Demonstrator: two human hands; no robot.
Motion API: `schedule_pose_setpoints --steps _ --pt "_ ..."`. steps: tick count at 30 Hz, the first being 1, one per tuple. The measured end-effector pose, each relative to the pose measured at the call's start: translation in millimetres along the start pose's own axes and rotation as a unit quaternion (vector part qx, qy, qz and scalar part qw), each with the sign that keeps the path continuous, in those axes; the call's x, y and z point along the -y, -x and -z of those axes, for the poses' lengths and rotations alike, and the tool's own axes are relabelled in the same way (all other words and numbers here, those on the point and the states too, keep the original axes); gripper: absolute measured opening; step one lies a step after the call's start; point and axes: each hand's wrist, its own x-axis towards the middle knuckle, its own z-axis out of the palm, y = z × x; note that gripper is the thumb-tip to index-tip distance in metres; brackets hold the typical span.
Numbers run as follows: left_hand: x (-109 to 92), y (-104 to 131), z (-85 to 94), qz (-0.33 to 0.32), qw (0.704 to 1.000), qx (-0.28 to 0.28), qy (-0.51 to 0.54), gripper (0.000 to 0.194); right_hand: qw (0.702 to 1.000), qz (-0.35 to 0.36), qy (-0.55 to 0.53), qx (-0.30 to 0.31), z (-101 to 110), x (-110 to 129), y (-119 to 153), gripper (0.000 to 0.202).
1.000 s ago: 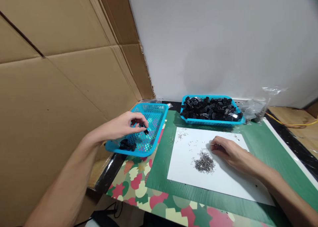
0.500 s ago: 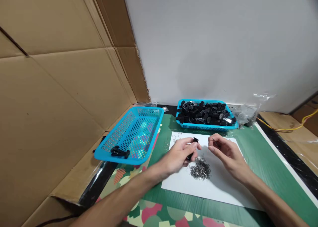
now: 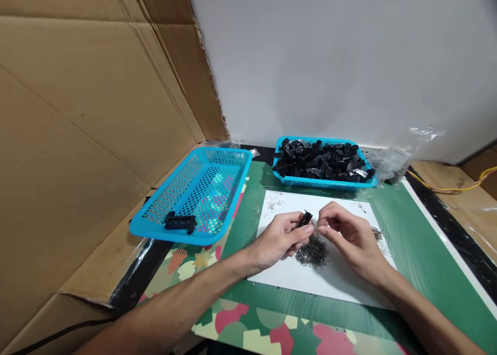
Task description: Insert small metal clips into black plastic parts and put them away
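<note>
My left hand [image 3: 285,236] is closed around a black plastic part [image 3: 306,219], whose upper end sticks out past the fingers. Close beside it, my right hand [image 3: 347,236] has thumb and fingertips pinched together near that part. What the pinch holds is too small to name for sure; a thin metallic glint shows at the fingers. Beneath both hands a heap of small silvery metal pieces [image 3: 312,252] lies on a white sheet [image 3: 341,290]. Smaller scatters of such pieces lie at the sheet's upper left and right edge.
At the left, a blue basket [image 3: 229,225] holds a few black parts [image 3: 180,222]. Another blue basket [image 3: 326,183], heaped with black parts, stands behind the sheet. Clear plastic bags [image 3: 394,163] lie right of it. Cardboard [image 3: 97,112] walls the left side; a yellow cable [image 3: 446,188] runs at right.
My right hand has come closer to the left, its fingertips now almost at the black part. The left hand has turned the part slightly. The whole view has shifted a little.
</note>
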Motion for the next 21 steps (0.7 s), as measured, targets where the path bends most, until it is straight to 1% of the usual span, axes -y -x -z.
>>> schedule_pose_setpoints --steps 5,10,15,18,21 --pt "1.8 -0.1 1.6 -0.010 1.000 -0.002 -0.010 0.045 1.000 -0.007 -0.004 -0.002 -0.6 -0.7 0.3 0.010" --pt "4.2 -1.3 2.6 -0.025 1.000 -0.004 -0.012 0.046 0.999 -0.031 -0.016 0.000 -0.8 0.0 0.6 0.014" --pt "7.0 -2.3 3.8 -0.052 0.996 -0.034 -0.058 0.044 0.997 -0.061 -0.038 0.008 0.3 -0.9 0.0 0.020" --pt "8.6 -2.2 4.7 -0.053 0.996 -0.035 -0.062 0.044 0.998 -0.054 -0.027 0.005 0.6 -0.1 -0.3 0.018" --pt "8.3 -1.9 5.1 -0.044 0.997 -0.041 -0.044 0.044 0.999 -0.036 0.004 -0.002 0.9 1.4 1.3 0.015"
